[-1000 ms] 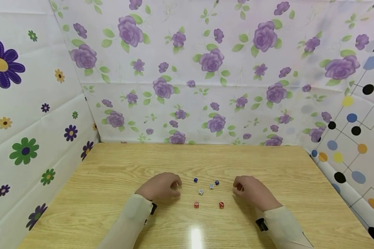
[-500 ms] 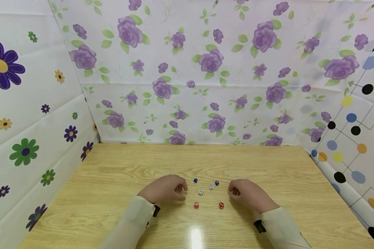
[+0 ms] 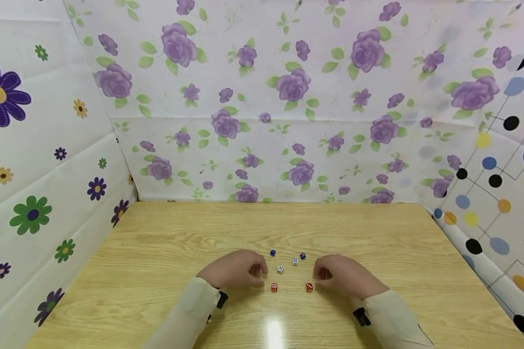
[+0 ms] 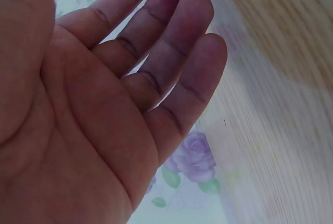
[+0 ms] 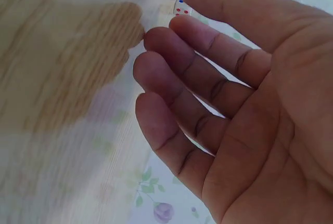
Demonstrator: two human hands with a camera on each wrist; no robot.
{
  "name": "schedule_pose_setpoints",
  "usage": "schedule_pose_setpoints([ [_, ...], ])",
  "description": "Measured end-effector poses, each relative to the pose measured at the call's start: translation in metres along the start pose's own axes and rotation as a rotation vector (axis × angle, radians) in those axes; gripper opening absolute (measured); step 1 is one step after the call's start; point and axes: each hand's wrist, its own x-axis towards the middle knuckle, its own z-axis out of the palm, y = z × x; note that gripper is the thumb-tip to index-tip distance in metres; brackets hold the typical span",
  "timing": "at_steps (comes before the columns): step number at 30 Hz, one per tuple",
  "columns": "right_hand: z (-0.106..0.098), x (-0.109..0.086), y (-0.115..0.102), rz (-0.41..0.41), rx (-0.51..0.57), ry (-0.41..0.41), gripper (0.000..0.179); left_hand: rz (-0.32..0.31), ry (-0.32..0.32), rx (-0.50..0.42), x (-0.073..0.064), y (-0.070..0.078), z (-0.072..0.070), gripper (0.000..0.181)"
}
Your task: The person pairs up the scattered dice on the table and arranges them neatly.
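Observation:
Two red dice lie nearest the person: the left red die just off the fingertips of my left hand, the right red die beside the thumb tip of my right hand. Between the hands are two white dice, a left one and a right one. Farther back sit a left blue die and a right blue die. Both hands hang loosely curved with nothing in them; the wrist views show bare palms. A white spotted die peeks out past the right thumb.
The dice lie on a light wooden table. A rose-patterned cloth rises along its back edge. A flower-print cloth borders the left side, and a dotted cloth the right.
Both hands have moved inward and slightly nearer the person, coming closer to the red dice. The dice have stayed where they were.

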Motion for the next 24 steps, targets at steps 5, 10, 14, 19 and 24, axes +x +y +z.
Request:
schedule_pose_setpoints([
  [5,0.003,0.001,-0.001,-0.014,-0.016,-0.007,0.010,0.021,-0.008,0.026,0.001,0.004,0.002,0.017],
  [10,0.004,0.002,-0.003,-0.040,-0.006,-0.021,0.009,0.035,-0.010,0.045,0.001,0.010,0.006,0.013],
  [14,0.006,0.002,-0.003,-0.060,-0.010,-0.010,0.009,0.043,-0.005,0.063,0.000,0.013,0.008,0.011],
  [19,0.007,0.003,-0.004,-0.072,0.008,-0.027,0.008,0.066,0.013,0.076,-0.001,0.016,0.010,0.009],
  [24,0.006,0.003,-0.007,-0.088,0.022,-0.038,0.008,0.071,0.013,0.091,0.000,0.020,0.013,0.009],
])
